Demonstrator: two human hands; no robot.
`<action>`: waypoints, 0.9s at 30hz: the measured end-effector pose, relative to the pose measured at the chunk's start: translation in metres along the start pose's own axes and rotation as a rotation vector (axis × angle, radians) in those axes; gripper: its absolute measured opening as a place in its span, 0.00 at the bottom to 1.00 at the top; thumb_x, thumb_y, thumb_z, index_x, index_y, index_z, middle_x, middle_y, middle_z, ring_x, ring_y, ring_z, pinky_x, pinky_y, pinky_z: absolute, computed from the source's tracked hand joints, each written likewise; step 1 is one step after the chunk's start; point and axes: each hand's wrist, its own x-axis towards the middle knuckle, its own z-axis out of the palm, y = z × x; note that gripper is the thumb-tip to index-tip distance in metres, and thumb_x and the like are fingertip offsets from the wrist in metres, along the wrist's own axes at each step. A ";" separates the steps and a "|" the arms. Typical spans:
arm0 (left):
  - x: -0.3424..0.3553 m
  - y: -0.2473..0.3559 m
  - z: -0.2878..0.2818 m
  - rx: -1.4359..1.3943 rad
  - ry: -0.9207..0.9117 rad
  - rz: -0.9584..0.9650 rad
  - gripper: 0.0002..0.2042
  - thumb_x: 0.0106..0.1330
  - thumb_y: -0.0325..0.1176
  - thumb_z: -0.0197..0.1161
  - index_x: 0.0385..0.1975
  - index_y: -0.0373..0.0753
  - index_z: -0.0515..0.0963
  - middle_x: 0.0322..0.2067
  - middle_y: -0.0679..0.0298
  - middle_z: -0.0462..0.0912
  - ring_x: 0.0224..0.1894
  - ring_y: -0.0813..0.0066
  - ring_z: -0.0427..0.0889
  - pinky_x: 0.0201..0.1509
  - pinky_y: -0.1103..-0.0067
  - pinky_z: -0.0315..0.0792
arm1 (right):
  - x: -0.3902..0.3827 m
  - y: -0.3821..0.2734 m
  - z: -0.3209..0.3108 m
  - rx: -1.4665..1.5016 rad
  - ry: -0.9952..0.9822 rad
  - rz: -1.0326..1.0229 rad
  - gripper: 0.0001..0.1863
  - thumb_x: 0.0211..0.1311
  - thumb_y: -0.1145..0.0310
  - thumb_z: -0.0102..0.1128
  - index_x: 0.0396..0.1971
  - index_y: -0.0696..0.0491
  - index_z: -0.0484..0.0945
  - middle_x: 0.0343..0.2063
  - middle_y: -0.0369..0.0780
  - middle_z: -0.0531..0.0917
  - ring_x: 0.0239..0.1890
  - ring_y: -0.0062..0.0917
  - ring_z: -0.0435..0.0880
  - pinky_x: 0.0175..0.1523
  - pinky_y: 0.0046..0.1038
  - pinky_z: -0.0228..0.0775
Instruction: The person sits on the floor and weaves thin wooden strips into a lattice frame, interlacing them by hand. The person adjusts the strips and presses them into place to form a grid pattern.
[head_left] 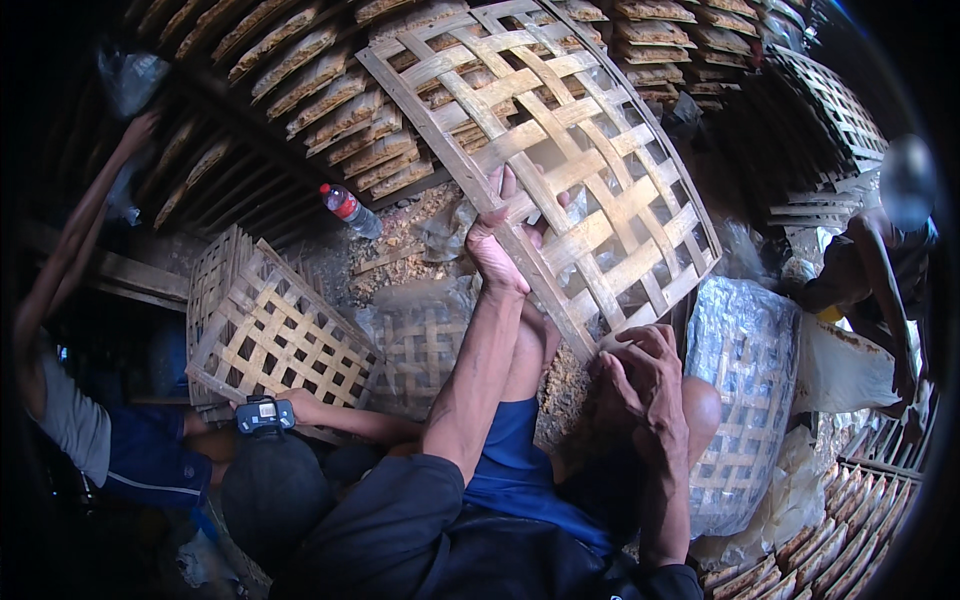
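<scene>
a left hand (497, 250) closes around the framed edge of a woven panel (572, 172), its fingers showing through the gaps between the slats. the right hand (650, 380) is half open, fingers bent, at the panel's near corner; whether it grips the corner or only meets it cannot be told. the panel is held up at a tilt in front of the person, who wears a dark top and blue shorts (510, 455).

loose crumbs (555, 405) lie below the near corner. to the right stands a panel in clear plastic (745, 400); to the left, more panels (285, 335) lean together. beyond them a red-capped bottle (350, 210) lies tilted among scattered bits.

close by on the left is a co-worker in a dark cap (275, 500), a small device (265, 413) at the front of it. farther left, a second co-worker in a grey shirt (72, 420) raises an arm toward a plastic bag (130, 78). at far right, a third co-worker (885, 260) leans in. stacked slabs (375, 150), brown-edged, fill the background.
</scene>
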 end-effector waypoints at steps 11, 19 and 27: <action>0.001 0.001 -0.006 0.029 0.007 0.043 0.51 0.50 0.35 0.64 0.77 0.34 0.46 0.72 0.52 0.55 0.71 0.52 0.64 0.67 0.40 0.70 | 0.000 0.014 -0.016 0.102 0.182 0.236 0.09 0.58 0.77 0.67 0.40 0.55 0.85 0.35 0.41 0.86 0.38 0.35 0.84 0.48 0.30 0.78; 0.001 0.006 -0.005 0.123 -0.062 0.015 0.50 0.52 0.36 0.65 0.77 0.36 0.48 0.76 0.55 0.52 0.75 0.55 0.58 0.70 0.38 0.65 | 0.025 0.023 0.011 0.128 0.256 0.171 0.12 0.58 0.75 0.68 0.43 0.54 0.85 0.38 0.43 0.87 0.43 0.37 0.86 0.49 0.34 0.79; 0.002 0.006 -0.004 0.096 -0.113 -0.032 0.48 0.52 0.36 0.64 0.77 0.36 0.51 0.76 0.57 0.54 0.75 0.54 0.59 0.71 0.36 0.64 | 0.038 0.017 0.033 0.006 0.345 0.124 0.09 0.59 0.72 0.71 0.40 0.52 0.87 0.34 0.42 0.86 0.40 0.36 0.83 0.46 0.35 0.76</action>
